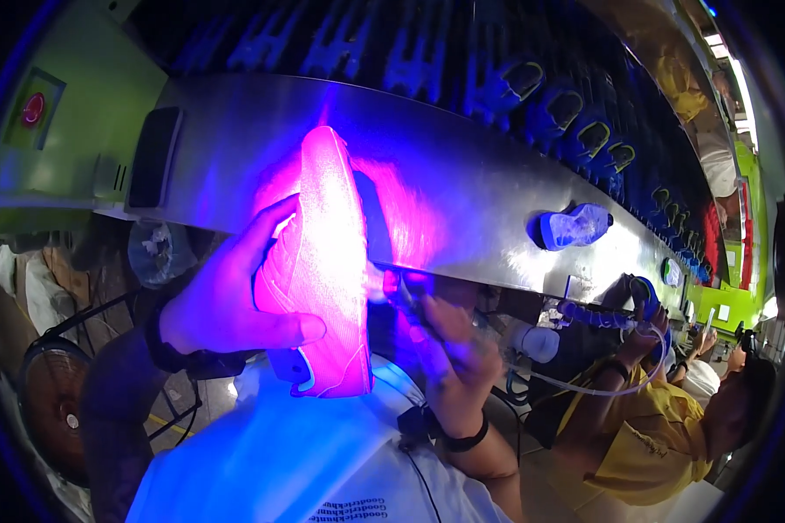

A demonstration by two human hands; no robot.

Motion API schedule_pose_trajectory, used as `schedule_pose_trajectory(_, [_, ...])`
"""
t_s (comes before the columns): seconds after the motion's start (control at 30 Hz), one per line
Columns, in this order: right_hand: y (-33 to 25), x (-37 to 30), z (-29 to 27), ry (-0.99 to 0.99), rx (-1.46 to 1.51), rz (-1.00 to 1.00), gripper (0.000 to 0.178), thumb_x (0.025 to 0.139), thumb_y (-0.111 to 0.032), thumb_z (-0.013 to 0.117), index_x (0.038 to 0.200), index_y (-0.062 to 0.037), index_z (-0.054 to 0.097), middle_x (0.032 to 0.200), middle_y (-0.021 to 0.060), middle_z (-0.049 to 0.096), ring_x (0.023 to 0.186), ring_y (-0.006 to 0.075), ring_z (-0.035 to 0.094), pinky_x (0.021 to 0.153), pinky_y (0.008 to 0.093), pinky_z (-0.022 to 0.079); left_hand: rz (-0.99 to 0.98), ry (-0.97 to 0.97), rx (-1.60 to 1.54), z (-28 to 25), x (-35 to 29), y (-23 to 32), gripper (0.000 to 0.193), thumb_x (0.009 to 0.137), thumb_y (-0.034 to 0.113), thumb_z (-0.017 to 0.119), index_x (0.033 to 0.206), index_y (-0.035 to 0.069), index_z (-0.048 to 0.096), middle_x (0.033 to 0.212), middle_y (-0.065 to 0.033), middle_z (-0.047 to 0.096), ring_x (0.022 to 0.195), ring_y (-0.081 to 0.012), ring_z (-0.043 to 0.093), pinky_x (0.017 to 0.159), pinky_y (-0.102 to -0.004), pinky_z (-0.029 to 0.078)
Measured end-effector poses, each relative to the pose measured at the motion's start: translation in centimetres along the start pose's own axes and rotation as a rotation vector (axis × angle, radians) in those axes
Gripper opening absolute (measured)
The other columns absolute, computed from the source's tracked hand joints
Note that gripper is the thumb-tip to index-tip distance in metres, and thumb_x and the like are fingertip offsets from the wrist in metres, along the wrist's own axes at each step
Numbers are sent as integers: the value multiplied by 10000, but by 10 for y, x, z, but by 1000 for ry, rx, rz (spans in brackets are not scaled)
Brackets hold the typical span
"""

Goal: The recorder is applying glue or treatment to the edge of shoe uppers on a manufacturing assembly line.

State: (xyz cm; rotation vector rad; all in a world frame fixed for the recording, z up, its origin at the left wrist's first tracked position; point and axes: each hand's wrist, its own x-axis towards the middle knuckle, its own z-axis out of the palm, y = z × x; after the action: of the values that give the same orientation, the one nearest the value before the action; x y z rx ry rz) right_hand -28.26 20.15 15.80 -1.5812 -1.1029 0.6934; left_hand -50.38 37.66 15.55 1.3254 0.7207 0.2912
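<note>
A shoe (318,253), glowing pink and white under strong violet light, is held upright on its heel end, toe pointing away from me. My left hand (227,288) grips it from the left side, thumb across the lower part near the heel and fingers behind. To the right of the shoe, my right hand (453,349) is blurred by motion, its fingers curled around a small pale-tipped item (382,283) close to the shoe's edge. What that item is cannot be made out. Glare washes out the middle of the shoe.
A metal bench (462,174) runs ahead, with a pale blue shoe (576,227) on it. Beyond is a dark slatted rack holding several shoes (563,109). A green cabinet (78,113) stands left, a fan (61,405) lower left. A co-worker in yellow (645,427) works at right.
</note>
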Motion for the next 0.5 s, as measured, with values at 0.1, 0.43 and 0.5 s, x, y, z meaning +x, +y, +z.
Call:
schedule_pose_trajectory(0.1, [2,-4,-4,-9,-39,-23,323,882,58,702,1204,38,718,1048,174,738,977,268,708,898,364,534,-46,30,-9,3,1,1,1170,700,364,938,1568,-48,270,1498,-245,466,1407,-329,463,1173,-441,359])
schedule_pose_trajectory(0.43, [2,24,2,-70,-81,-15,368,892,70,680,1258,39,694,1121,144,735,1004,188,687,895,299,521,-13,25,40,-2,-1,4,1092,753,314,907,1564,-51,274,1505,-193,451,1408,-271,445,1168,-433,370])
schedule_pose_trajectory(0.5, [1,17,1,-82,-20,53,360,890,60,695,1248,19,707,1125,154,739,1006,216,695,907,322,526,-13,48,-38,-7,3,-1,1075,769,293,895,1569,-49,263,1518,-184,428,1417,-266,427,1173,-432,364])
